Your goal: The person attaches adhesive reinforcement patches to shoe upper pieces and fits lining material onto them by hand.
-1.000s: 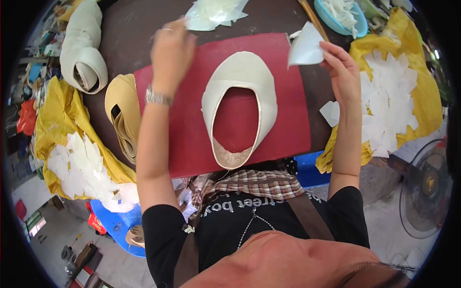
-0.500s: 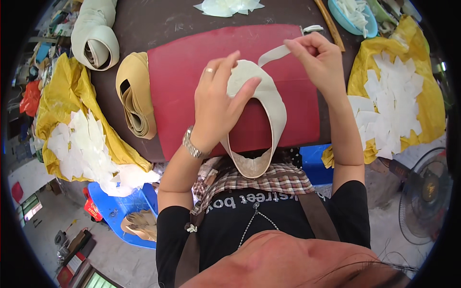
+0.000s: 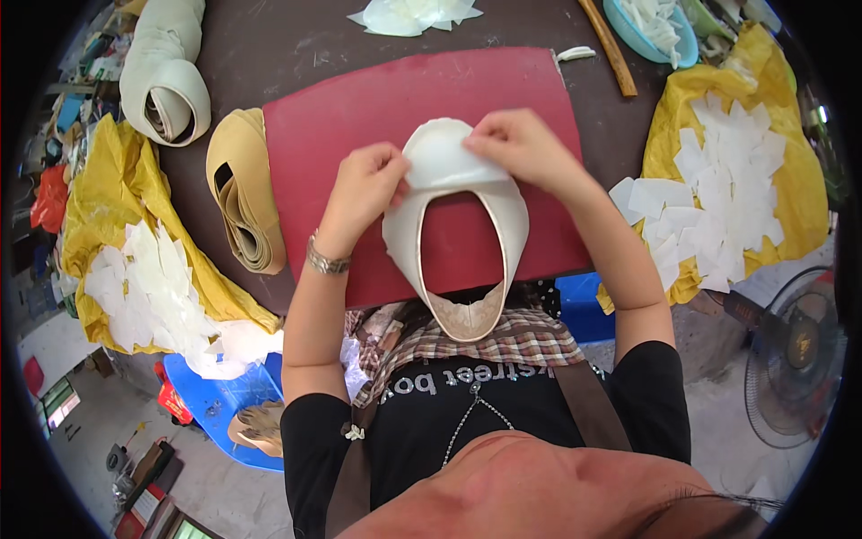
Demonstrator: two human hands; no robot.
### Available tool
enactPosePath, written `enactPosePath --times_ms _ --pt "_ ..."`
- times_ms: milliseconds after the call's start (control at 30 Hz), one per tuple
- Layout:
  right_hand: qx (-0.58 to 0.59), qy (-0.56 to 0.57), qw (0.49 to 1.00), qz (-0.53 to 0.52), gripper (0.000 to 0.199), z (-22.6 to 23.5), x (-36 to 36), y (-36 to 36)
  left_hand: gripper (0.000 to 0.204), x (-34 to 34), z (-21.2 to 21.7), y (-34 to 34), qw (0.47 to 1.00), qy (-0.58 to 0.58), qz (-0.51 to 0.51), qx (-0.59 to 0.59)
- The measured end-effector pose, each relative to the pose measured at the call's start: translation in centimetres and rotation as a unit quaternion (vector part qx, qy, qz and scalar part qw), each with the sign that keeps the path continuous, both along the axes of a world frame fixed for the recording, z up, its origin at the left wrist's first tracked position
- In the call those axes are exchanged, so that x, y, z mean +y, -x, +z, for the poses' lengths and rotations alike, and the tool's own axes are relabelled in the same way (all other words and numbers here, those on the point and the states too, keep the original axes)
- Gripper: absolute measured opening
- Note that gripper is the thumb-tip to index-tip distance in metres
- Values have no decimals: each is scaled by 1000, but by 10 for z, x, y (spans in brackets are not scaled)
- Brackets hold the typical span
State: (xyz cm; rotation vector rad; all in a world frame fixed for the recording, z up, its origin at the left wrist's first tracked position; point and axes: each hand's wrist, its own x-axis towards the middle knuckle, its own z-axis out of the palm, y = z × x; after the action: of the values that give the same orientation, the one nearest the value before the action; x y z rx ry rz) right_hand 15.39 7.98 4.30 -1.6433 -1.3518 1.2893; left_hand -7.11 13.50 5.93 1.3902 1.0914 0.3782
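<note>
A cream shoe upper (image 3: 510, 234) with a large oval opening lies on a red mat (image 3: 332, 225), its toe end pointing away from me. Across the toe spreads a curved white stiffener piece (image 3: 442, 166). My left hand (image 3: 366, 184) is closed at the left end of the stiffener, its fingertips partly hidden behind the hand. On the other side, my right hand (image 3: 519, 148) pinches the stiffener's upper right edge. The heel end of the upper hangs over the mat's near edge, against my checked apron.
Rolled cream uppers (image 3: 166, 90) and a tan stack (image 3: 244, 189) sit left of the mat. Yellow sacks with white cut pieces flank the table: left sack (image 3: 103, 166), right sack (image 3: 669, 117). A wooden stick (image 3: 611, 49) and blue bowl (image 3: 687, 45) lie far right; a fan (image 3: 795, 350) stands nearer.
The white stiffener, held up in my right hand before, now lies across the toe. My right hand came down and left; my left hand moved left from over the upper and closed.
</note>
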Motion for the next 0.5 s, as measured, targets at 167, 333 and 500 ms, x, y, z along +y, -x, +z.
enactPosePath --times_ms 167,333,500 --pt "-79 62 995 6 29 5 11 11 21 -1 -8 3 995 1 17 99" --pt "-96 144 984 33 32 4 26 9 20 7 -5 3 995 44 24 85" --pt "-436 -73 897 13 39 9 3 17 34 -1 -2 4 866 -339 -110 350"
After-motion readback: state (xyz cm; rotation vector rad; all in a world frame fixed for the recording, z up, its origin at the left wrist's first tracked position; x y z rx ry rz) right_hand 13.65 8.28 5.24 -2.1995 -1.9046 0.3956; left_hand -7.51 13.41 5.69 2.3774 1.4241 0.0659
